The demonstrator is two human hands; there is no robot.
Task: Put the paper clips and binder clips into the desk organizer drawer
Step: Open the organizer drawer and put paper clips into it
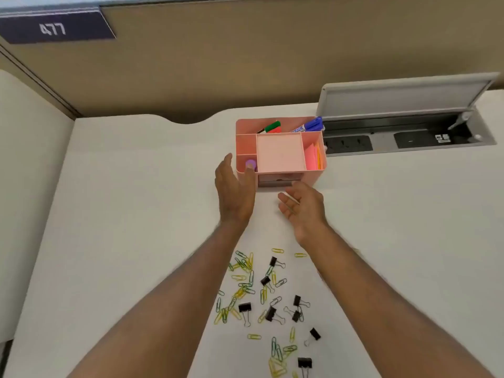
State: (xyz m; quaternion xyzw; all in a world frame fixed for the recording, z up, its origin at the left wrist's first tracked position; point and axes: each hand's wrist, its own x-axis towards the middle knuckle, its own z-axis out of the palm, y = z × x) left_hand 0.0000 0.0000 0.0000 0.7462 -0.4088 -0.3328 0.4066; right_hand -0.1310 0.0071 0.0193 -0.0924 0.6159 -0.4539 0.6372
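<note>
A pink desk organizer (313, 177) stands on the white desk, its small drawer (278, 180) in the front face. My left hand (234, 189) is open, its fingers against the organizer's left front corner. Just below the drawer, my right hand (301, 207) is open with the palm turned left and holds nothing. Several yellow and green paper clips (244, 279) and black binder clips (245, 307) lie scattered on the desk between my forearms, nearer to me.
The organizer holds markers (311, 125), pink and orange sticky notes (313, 158) and a purple cap (251, 163). An open cable and socket box (403, 137) with a raised lid sits at the right rear. A tan partition (245, 50) backs the desk.
</note>
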